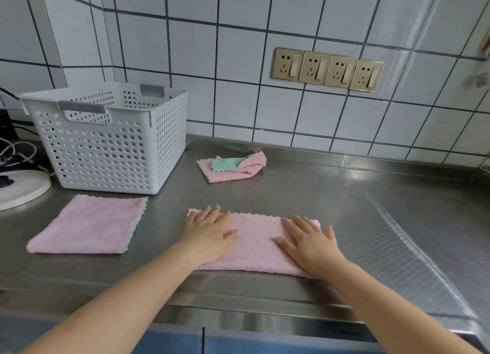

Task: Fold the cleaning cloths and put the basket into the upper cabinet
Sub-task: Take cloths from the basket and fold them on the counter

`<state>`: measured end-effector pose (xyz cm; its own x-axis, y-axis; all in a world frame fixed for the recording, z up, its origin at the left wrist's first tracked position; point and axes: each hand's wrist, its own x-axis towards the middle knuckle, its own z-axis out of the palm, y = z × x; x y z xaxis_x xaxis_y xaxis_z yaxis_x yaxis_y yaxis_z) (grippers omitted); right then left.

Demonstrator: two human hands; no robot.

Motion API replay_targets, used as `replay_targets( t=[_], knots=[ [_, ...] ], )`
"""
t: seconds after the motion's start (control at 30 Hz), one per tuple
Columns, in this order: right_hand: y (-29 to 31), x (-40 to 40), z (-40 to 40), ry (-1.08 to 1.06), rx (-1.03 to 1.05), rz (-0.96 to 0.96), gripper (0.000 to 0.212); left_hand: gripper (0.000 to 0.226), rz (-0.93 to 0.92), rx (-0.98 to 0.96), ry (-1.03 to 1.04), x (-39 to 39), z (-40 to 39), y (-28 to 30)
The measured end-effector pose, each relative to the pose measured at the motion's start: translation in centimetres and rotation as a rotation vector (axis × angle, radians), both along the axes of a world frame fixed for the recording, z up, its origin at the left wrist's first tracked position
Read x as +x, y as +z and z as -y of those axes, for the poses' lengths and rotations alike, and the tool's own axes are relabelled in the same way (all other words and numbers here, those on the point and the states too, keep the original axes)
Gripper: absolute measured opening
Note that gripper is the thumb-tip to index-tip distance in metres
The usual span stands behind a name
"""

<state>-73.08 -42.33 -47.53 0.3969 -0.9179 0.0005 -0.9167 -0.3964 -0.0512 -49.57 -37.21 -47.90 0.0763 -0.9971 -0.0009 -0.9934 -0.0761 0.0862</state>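
A: Where's the cloth w/ the hands on it?
B: Lower centre of frame. Pink cloth (258, 245) lies folded into a long strip on the steel surface (331, 194). Left hand (208, 234) flat on its left end, right hand (309, 243) flat on its right end, fingers straight and slightly spread, pressing, pinching nothing.
A: Others?
B: Folded cloth (84, 225) at left, just in front of the white basket (111, 138) in the upper left. Rumpled pink-green cloth (232, 166) sits centre, nr the tiled wall, prob still to fold.
A: Risks?
B: Steel looks slick, so uneven pressure could skew the strip and misalign edges on the next fold. Strip's near edge is close to the surface's front lip; a pull toward the body could drag it off. Cabinet not in view.
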Motion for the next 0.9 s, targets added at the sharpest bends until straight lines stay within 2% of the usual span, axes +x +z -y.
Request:
replay_targets(
  t=[0.13,0.2,0.3,0.37,0.43,0.5,0.63,0.77,0.9],
  knots=[
    [0.3,-0.6,0.2,-0.027,0.049,-0.021,0.067,0.059,-0.025,-0.01,-0.009,-0.3,-0.3,0.5],
    [0.8,0.0,0.4,-0.009,0.018,-0.023,0.061,0.057,-0.063,-0.119,-0.066,-0.8,-1.3,1.2],
    [1.9,1.5,1.0,0.06,-0.067,0.115,0.039,0.032,-0.204,-0.388,-0.343,-2.8,-3.9,2.3],
    [2.4,3.1,1.5,0.117,-0.075,0.229,0.03,0.022,-0.167,-0.469,-0.506,-4.5,-5.6,2.9],
    [2.8,4.7,1.9,0.172,-0.056,0.243,0.026,0.021,-0.099,-0.367,-0.547,-5.8,-6.3,3.0],
    [2.9,6.0,2.2,0.206,-0.027,0.204,0.027,0.022,-0.015,-0.282,-0.491,-6.0,-6.0,2.4],
    [3.1,7.1,2.9,0.234,-0.019,0.128,0.026,0.007,0.104,-0.28,-0.488,-6.2,-5.4,1.8],
    [3.6,6.9,3.1,0.266,-0.031,0.038,0.023,0.02,0.124,-0.297,-0.506,-6.0,-5.6,1.7],
    [4.4,5.6,2.7,0.26,0.026,0.007,0.018,0.017,0.099,-0.338,-0.522,-3.7,-6.5,1.7]
  ],
)
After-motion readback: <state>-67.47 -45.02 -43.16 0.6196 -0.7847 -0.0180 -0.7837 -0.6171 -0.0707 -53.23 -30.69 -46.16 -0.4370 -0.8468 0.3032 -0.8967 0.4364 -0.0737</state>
